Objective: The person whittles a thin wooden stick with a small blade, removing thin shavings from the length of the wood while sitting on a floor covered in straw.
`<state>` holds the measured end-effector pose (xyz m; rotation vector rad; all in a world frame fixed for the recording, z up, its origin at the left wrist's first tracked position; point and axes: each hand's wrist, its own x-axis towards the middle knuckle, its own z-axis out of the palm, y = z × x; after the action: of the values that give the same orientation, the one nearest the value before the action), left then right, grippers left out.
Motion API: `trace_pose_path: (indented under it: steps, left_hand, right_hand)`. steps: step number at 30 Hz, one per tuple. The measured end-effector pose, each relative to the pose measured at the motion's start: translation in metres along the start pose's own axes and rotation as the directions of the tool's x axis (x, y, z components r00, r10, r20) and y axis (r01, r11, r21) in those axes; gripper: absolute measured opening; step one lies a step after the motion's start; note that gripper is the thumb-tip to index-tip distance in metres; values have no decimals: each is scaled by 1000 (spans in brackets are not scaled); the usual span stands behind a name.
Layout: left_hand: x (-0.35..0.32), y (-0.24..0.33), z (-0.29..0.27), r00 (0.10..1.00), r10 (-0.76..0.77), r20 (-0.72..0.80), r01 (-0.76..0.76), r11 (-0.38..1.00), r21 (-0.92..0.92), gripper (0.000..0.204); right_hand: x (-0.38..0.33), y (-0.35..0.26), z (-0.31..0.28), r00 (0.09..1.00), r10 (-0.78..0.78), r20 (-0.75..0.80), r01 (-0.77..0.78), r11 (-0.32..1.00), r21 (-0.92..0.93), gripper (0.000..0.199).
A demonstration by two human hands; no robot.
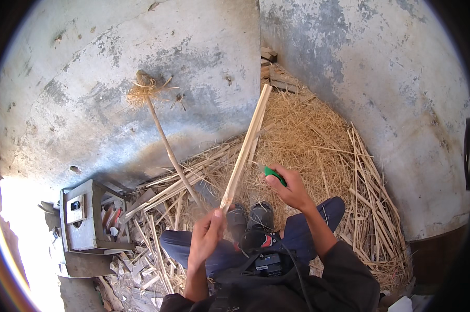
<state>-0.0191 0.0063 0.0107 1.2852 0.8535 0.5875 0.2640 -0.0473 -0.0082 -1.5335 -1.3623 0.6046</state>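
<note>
Pale split stick (246,145) slants up frame's centre; left hand (208,235), lower centre, curled round bottom end; right hand (291,190), right of centre, wrapped round green tool (275,176), forearm angled up-left.

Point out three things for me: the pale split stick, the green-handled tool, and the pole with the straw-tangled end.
Pale split stick (245,146): head view, middle of its length.
Green-handled tool (276,176): head view, its green handle.
Pole (163,137): head view, its shaft.
</note>
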Motion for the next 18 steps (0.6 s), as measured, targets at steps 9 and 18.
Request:
trace_pose_path:
  steps: [9,18]
  left_hand:
    - [6,0,2,977,211,7,-211,971,110,41]
    - [-1,17,9,981,192,-31,-187,975,123,34]
  right_hand:
    - [-8,-33,13,907,-422,11,410,875,-256,38]
    - [-9,-39,14,866,-500,1,476,825,-303,35]
